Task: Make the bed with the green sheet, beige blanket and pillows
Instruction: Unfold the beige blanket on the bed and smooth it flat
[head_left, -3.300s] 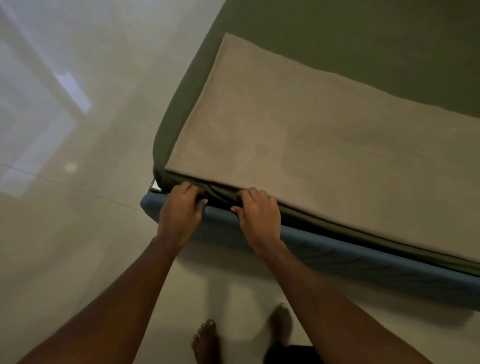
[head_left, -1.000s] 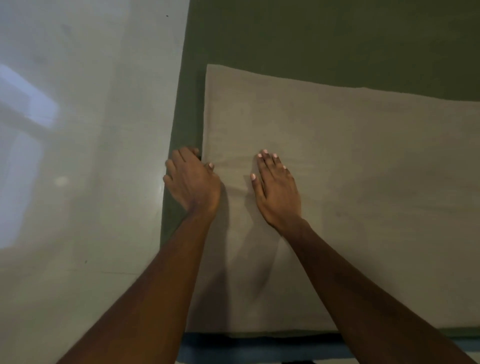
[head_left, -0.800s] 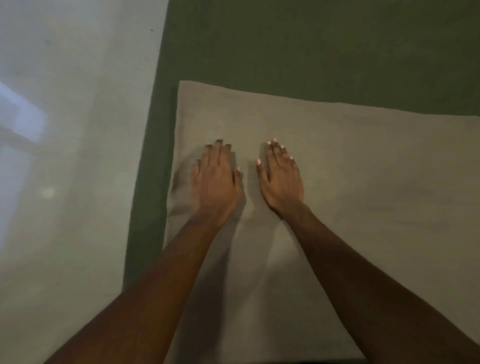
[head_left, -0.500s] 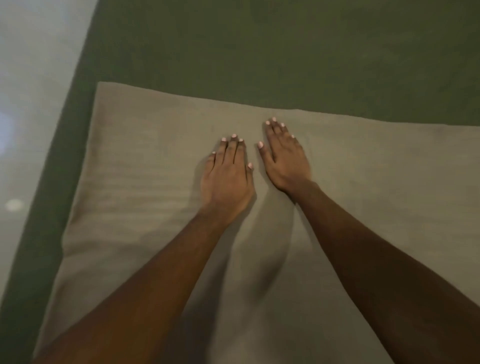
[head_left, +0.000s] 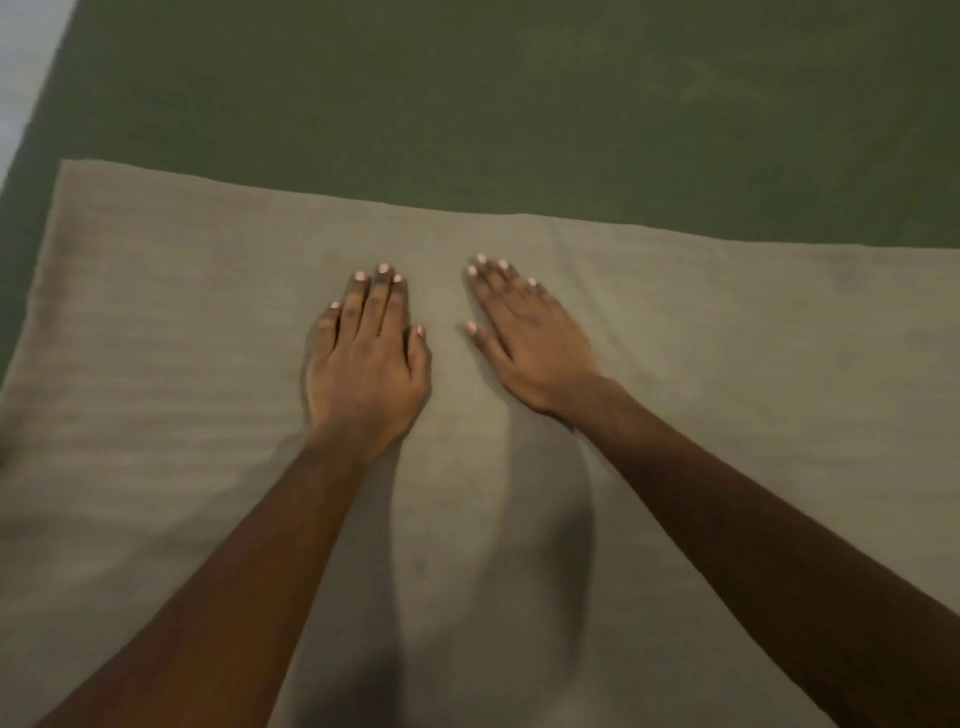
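The beige blanket (head_left: 166, 364) lies flat over the near part of the bed, its far edge running across the view. Beyond that edge the green sheet (head_left: 467, 104) covers the mattress. My left hand (head_left: 366, 358) rests palm down on the blanket with straight fingers pointing away from me. My right hand (head_left: 530, 338) lies flat on the blanket a short way to its right, fingers straight and angled slightly left. Neither hand holds any cloth. No pillows are in view.
A strip of pale glossy floor (head_left: 21, 62) shows at the upper left, beside the bed's left side. Faint ripples mark the blanket left of my left hand.
Both hands went from the bed's near left edge up onto the blanket, then slid flat across it to the right, away from the corner. They have now spread slightly apart.
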